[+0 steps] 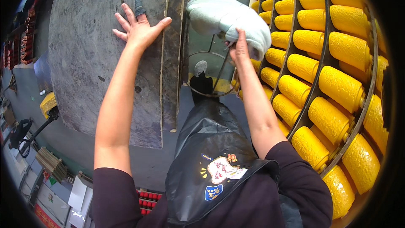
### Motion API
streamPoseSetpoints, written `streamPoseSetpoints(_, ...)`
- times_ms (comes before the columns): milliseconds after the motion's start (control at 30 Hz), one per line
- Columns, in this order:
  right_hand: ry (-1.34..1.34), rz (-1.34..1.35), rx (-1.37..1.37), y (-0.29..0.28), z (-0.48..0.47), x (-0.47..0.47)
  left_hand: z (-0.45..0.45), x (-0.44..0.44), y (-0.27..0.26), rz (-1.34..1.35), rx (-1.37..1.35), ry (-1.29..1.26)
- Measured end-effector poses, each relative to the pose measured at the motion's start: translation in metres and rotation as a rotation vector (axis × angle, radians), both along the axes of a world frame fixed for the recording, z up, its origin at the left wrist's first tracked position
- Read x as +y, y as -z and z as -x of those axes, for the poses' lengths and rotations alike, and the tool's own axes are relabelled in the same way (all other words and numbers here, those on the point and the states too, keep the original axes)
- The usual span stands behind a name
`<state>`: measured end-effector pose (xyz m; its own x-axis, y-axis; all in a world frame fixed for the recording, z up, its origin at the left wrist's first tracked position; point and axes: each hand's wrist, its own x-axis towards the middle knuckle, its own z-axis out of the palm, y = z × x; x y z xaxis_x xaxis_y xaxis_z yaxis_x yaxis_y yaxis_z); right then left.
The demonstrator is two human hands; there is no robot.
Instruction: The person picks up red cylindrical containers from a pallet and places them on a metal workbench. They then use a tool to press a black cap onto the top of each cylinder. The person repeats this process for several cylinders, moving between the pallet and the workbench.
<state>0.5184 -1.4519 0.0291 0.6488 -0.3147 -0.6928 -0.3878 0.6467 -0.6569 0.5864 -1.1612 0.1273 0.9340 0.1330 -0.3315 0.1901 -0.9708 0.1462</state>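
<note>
My left hand (138,31) is spread with its palm down on a large, dark, stained sheet (85,63). A dark blue wrap (139,8) covers one of its fingers. My right hand (239,49) grips the near edge of a folded pale green cloth bundle (234,15), with the thumb on top and the other fingers mostly hidden beneath. Under the bundle stands a round metal wire frame (216,95), partly covered by it. The bundle lies between the dark sheet and the racks of yellow textured rollers.
Yellow rollers (340,80) fill curved-looking racks (351,141) close on my right. A yellow pallet jack (48,104) stands at the left, near a person (19,133). Stacked boards (50,163) lie at lower left. Small red parts (147,203) sit behind my left arm.
</note>
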Motion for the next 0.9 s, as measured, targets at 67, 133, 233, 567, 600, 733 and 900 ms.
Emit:
streamPoseSetpoints(67,0.013,0.024,-0.019,0.0,0.016,0.008,0.001,0.001,0.001,-0.032,-0.019,0.009)
streamPoseSetpoints(133,-0.01,0.018,-0.018,-0.001,0.03,0.009,0.009,0.001,-0.003,0.032,-0.132,0.047)
streamPoseSetpoints(233,-0.041,0.013,-0.011,0.001,0.049,0.009,0.042,-0.018,-0.016,0.216,-0.346,0.112)
streamPoseSetpoints(567,-0.108,0.067,0.044,-0.005,0.147,0.029,0.298,-0.094,-0.06,0.959,-0.342,0.044)
streamPoseSetpoints(600,-0.11,0.051,0.043,-0.004,0.156,0.031,0.319,-0.088,-0.059,0.938,-0.295,0.029)
streamPoseSetpoints(733,-0.129,0.005,0.031,0.012,0.193,0.037,0.394,-0.052,-0.046,0.9,-0.206,-0.11)
streamPoseSetpoints(900,-0.129,0.094,0.09,0.026,0.249,0.052,0.474,0.012,-0.019,0.848,0.136,-0.3)
